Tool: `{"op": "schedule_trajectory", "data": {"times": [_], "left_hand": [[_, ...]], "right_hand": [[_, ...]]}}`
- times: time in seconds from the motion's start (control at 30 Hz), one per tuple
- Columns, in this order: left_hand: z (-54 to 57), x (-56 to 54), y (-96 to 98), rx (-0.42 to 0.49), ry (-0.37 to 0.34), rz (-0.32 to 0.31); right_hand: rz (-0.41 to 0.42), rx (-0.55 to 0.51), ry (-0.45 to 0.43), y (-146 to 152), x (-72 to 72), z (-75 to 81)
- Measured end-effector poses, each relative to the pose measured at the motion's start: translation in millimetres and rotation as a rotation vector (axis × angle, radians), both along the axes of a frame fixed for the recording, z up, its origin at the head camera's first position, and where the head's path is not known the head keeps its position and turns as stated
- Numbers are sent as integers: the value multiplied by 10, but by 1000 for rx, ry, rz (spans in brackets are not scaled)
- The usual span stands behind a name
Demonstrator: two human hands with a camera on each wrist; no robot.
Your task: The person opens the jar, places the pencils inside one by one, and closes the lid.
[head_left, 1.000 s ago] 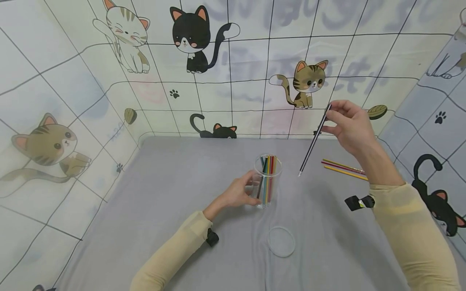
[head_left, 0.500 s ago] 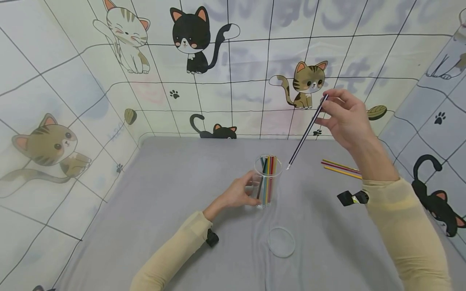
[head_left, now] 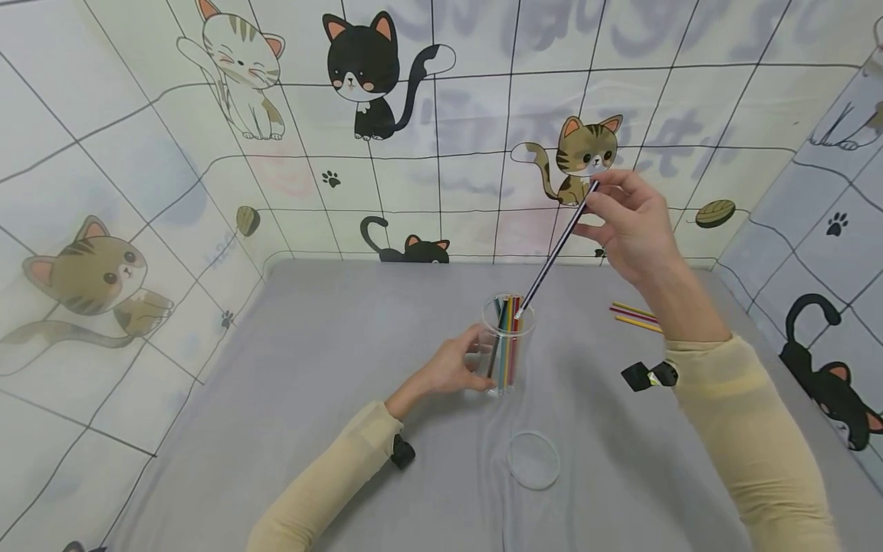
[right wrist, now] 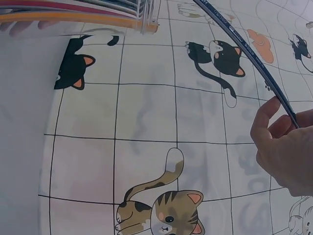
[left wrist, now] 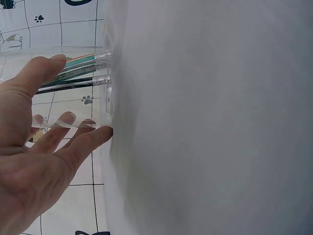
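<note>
My left hand (head_left: 450,365) holds a clear plastic cup (head_left: 523,359) standing on the table, thumb and fingers on opposite sides of its wall. Several coloured pencils (head_left: 509,316) stand inside. In the left wrist view, the pencils' lower ends (left wrist: 101,79) have clear caps near the cup's base. Raised to the right, my right hand (head_left: 631,224) pinches the top of a slim dark blue pencil (head_left: 559,244) with a pale stripe. It slants down to the left, its clear-capped end overlapping the cup's rim. The right wrist view shows lettering along the dark pencil (right wrist: 244,48).
Yellow and dark red pencils (head_left: 636,316) lie on the table to the right, partly hidden behind my right wrist. A clear round lid (head_left: 510,462) lies in front of the cup. Cat-printed cloth (head_left: 469,184) rises behind the grey tabletop (head_left: 331,322).
My right hand has moved left with the dark pencil, bringing its lower end from the cup's right side to the rim. The left hand and cup have stayed in place.
</note>
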State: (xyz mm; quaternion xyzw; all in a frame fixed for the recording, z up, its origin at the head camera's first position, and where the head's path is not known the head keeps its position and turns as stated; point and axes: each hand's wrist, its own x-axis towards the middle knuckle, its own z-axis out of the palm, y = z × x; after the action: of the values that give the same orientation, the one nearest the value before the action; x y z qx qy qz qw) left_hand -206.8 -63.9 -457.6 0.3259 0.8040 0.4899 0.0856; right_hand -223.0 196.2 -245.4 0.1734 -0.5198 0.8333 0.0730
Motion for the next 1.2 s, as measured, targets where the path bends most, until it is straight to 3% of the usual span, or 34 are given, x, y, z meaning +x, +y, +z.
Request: {"op": "schedule_trajectory", "data": {"times": [0.67, 0.9, 1.2], "left_hand": [[-19, -3, -4, 14, -15, -1], [-27, -14, -3, -5, -18, 3], [-41, -31, 6, -7, -21, 2]], "right_hand": [[40, 98, -23, -277, -51, -246], [39, 229, -53, -362, -66, -384], [92, 270, -51, -394, -69, -518]]}}
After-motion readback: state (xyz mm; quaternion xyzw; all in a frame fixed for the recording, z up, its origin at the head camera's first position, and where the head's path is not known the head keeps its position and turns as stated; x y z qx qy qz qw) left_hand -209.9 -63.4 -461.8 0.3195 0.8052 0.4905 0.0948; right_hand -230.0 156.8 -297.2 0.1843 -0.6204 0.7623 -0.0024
